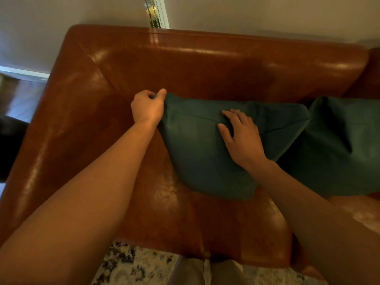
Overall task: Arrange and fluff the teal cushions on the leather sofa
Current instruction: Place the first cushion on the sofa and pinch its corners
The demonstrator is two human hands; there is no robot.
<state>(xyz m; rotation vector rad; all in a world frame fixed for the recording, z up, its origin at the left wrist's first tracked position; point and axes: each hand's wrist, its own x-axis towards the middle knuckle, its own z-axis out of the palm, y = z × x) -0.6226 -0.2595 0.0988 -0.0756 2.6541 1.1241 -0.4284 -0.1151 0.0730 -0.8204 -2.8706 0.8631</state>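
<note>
Brown leather sofa (205, 64) fills the view, two teal cushions on its seat: one (205, 153) in the middle, another (339, 145) right. Left hand (147, 108) pinches the middle cushion's far-left corner; right hand (242, 136) presses flat, fingers spread. Shaping seems underway; next probably calls for tugging and plumping.

1. Dim, warm indoor light; colours look muted and orange-tinted.
2. Soft glare streaks shine on the leather sofa (205, 58) above the pinching left hand (147, 106).
3. Deep shadow lies right of the grip, between cushions.
4. Wide-angle bending and slight blur mark the edges.
</note>
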